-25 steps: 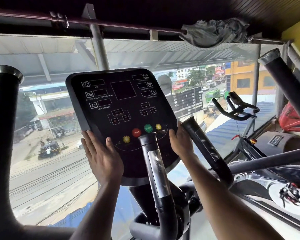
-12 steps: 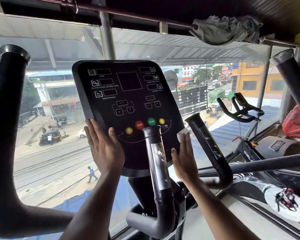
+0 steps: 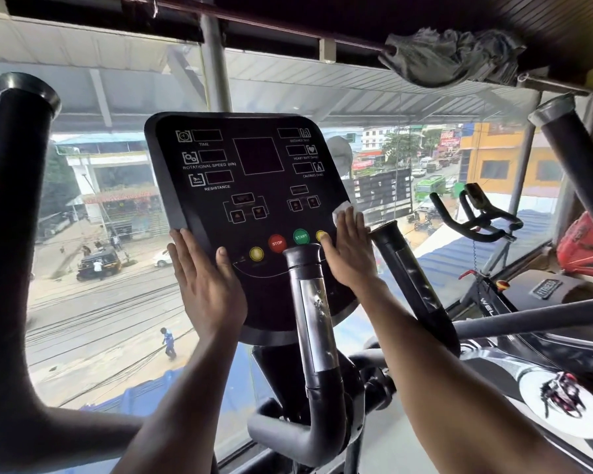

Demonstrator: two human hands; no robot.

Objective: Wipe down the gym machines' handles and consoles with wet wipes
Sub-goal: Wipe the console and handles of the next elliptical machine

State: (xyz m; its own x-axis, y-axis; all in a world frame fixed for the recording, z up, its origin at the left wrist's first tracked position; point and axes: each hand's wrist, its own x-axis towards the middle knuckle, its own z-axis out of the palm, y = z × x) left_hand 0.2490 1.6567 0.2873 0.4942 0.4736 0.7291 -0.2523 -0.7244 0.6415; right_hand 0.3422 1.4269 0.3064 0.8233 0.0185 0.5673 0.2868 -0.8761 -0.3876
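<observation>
**Both hands flat on the console, wipe under the right**

At far left a thick black handle [image 3: 12, 206] rises with a metal-capped end; next the left hand [image 3: 204, 283] lies against the lower left edge of the black console [image 3: 250, 186], fingers straight and together, thumb on the panel face near the yellow button [image 3: 256, 253]; the red STOP button [image 3: 277, 243] and green START button [image 3: 301, 237] sit just above the centre grip [image 3: 310, 302]; the right hand [image 3: 348, 249] presses flat on the console's lower right, fingers straight, a white wet wipe [image 3: 342, 210] showing beyond its fingertips; a second grip [image 3: 408, 278] stands just right; farther right, a spin bike [image 3: 480, 227] stands by the window [image 3: 100, 268].
</observation>
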